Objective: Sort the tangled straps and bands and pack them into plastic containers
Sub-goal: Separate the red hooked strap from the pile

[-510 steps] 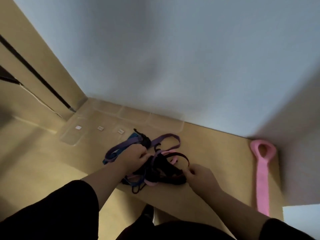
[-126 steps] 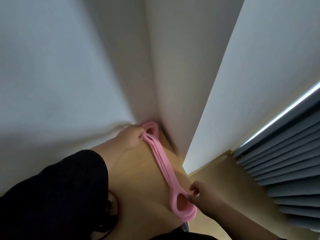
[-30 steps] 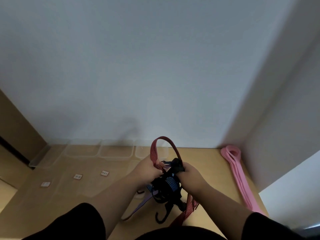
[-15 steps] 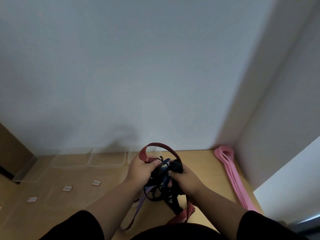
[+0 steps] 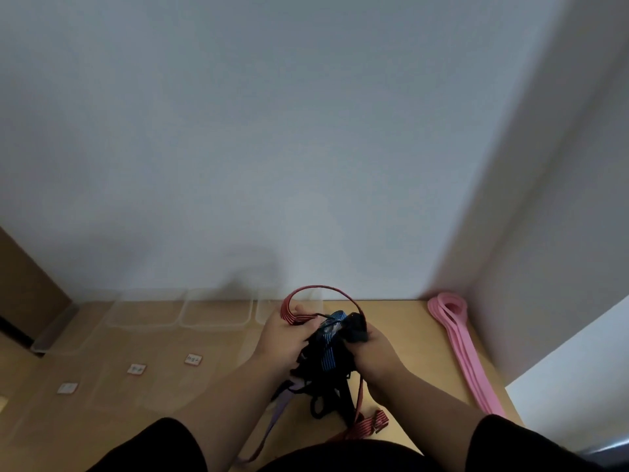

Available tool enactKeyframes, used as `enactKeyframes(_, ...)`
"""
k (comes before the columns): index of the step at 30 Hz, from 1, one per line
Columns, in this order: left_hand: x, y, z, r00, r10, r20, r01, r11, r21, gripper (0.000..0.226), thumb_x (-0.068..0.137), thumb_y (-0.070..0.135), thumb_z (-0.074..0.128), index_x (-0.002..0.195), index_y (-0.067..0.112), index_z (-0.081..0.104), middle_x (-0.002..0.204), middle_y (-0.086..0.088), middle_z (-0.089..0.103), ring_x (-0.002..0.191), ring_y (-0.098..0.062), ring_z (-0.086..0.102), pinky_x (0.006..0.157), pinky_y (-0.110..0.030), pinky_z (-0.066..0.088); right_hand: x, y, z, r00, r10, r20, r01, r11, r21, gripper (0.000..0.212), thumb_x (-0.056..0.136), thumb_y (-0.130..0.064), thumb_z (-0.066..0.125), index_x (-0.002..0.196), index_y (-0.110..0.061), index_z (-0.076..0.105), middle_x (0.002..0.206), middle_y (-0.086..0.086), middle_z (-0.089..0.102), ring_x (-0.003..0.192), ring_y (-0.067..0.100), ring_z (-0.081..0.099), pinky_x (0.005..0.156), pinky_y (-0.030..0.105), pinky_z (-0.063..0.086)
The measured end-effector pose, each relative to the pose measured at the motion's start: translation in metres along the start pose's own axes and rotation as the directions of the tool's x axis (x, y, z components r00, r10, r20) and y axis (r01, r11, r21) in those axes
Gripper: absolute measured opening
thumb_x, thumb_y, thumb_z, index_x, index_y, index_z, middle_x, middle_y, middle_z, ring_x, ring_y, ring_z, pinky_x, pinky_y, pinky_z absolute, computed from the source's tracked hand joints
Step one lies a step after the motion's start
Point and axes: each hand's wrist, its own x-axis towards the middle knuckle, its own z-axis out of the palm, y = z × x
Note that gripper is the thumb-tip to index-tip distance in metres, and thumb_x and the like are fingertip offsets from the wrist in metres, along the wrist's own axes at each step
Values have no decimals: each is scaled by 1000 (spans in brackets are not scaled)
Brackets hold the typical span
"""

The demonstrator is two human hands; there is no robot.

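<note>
Since half a second ago, both hands have stayed clamped on the tangle while the red loop arches a little wider above it.

Head view: the left hand sits at lower centre of the frame, fingers curled round the red striped strap where it bunches at the thumb. Just right of it, touching the same knot, the right hand grips a black part of the tangled bundle of straps, fingers curled tight. The bundle hangs between the two hands, above the wooden tabletop; a blue striped band runs down its middle, a purple strap trails off toward the lower left, and the red strap's end lies on the table at lower centre-right.

Behind the hands, along the wall, stands a row of clear plastic containers; the left hand and the red loop hide part of the rightmost one. Small white labels lie on the tabletop at left. A folded pink resistance band lies well apart at the right, running from the corner toward the lower right.
</note>
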Motion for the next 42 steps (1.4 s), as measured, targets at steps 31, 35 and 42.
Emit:
enactKeyframes(31,-39,60,-20,894,34,447,-187,934,303,38,107,39,38,93,29,71,74,15,65,77,-9,64,84,-26,51,-29,-120,15,987,-159,-17,158,954,257,29,104,-29,51,78,-18,49,58,-2,20,57,15,9,49,29,8)
enactKeyframes(35,-58,54,0,765,-63,641,-245,892,380,19,99,50,51,108,47,68,94,16,68,94,-4,64,95,-34,52,-47,-142,28,949,-284,-135,312,908,279,29,101,-14,51,74,-17,44,55,-3,21,53,14,10,48,28,8)
enactKeyframes(42,-67,39,4,670,-85,738,-419,777,470,27,89,41,64,81,15,59,70,8,55,63,-5,51,74,-29,49,-80,-160,9,836,-431,-339,481,873,76,39,97,-14,63,60,-22,56,52,-3,28,49,14,15,43,23,14)
